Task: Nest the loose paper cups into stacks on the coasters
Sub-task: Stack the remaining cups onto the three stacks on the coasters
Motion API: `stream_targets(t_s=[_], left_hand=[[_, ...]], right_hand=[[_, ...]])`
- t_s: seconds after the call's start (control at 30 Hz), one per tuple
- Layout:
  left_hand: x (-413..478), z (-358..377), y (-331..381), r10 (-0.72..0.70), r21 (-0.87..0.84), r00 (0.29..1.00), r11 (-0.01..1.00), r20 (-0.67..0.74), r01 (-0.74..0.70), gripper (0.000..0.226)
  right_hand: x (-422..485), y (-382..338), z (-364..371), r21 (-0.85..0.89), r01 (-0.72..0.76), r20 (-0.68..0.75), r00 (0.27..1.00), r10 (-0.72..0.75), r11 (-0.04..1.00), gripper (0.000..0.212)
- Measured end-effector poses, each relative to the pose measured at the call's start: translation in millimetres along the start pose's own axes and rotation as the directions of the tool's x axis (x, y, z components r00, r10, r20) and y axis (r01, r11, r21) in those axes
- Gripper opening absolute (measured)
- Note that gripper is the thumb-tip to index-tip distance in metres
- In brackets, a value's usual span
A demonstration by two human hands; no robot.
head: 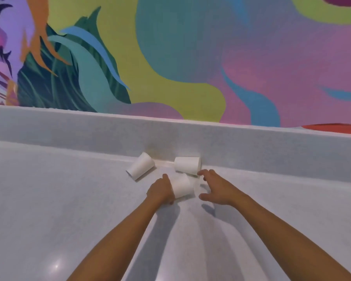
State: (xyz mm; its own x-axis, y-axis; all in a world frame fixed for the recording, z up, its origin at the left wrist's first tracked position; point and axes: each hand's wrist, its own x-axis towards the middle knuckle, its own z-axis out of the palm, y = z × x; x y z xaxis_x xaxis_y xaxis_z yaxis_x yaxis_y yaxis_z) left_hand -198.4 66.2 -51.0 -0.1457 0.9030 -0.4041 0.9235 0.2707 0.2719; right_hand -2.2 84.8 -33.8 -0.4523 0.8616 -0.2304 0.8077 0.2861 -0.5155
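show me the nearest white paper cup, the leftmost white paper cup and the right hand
nearest white paper cup (182,187): head view, its side wall
leftmost white paper cup (141,166): head view, its side wall
right hand (219,189): head view, back of hand

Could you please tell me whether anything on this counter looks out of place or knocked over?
Yes: the paper cups lie on their sides, not stacked. The left cup and right cup rest by the backsplash; the left hand grips the centre cup, the right hand hovers open nearby. No coasters are in view.
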Motion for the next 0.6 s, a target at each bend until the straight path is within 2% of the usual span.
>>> stream_targets(t_s=[0.1, 0.17, 0.27, 0.4, 0.47, 0.53, 0.6], left_hand=[[-11.2, -8.1, 20.9, 0.133, -0.039, 0.988, 0.991, 0.085, -0.130, 0.072], [-15.6, -10.7, 34.5, 0.204, -0.115, 0.971, 0.975, 0.125, -0.190, 0.067], [-14.5, -12.3, 48.2, 0.296, -0.219, 0.947, 0.939, 0.121, -0.266, 0.068], [1.9, -19.7, 54.8, 0.381, -0.338, 0.918, 0.883, 0.113, -0.326, 0.065], [13.5, -24.6, 55.2, 0.388, -0.215, 0.920, 0.904, 0.046, -0.370, 0.063], [25.6, -27.4, 54.8, 0.408, 0.060, 0.906, 0.913, -0.114, -0.404, 0.057], [36.7, -27.1, 52.4, 0.431, 0.310, 0.877, 0.881, -0.215, -0.357, 0.056]], right_hand=[[-1.3, 0.3, -2.3, 0.147, -0.013, 0.025, 1.000, 0.010, 0.989, 0.099], [-3.5, 2.7, -5.1, 0.116, -0.011, 0.043, 0.999, 0.006, 0.993, 0.104], [-6.2, 9.0, -10.8, -0.082, 0.027, 0.014, 1.000, -0.026, 0.996, 0.088], [-9.5, 27.7, -21.5, -0.069, -0.048, -0.032, 0.998, 0.046, 0.996, 0.070], [-12.3, 39.0, -28.7, -0.094, -0.092, -0.065, 0.994, 0.086, 0.991, 0.068], [-15.6, 48.8, -35.3, -0.117, -0.140, -0.093, 0.987, 0.130, 0.983, 0.069], [-17.5, 55.8, -40.4, -0.137, -0.171, -0.123, 0.980, 0.155, 0.976, 0.070]])
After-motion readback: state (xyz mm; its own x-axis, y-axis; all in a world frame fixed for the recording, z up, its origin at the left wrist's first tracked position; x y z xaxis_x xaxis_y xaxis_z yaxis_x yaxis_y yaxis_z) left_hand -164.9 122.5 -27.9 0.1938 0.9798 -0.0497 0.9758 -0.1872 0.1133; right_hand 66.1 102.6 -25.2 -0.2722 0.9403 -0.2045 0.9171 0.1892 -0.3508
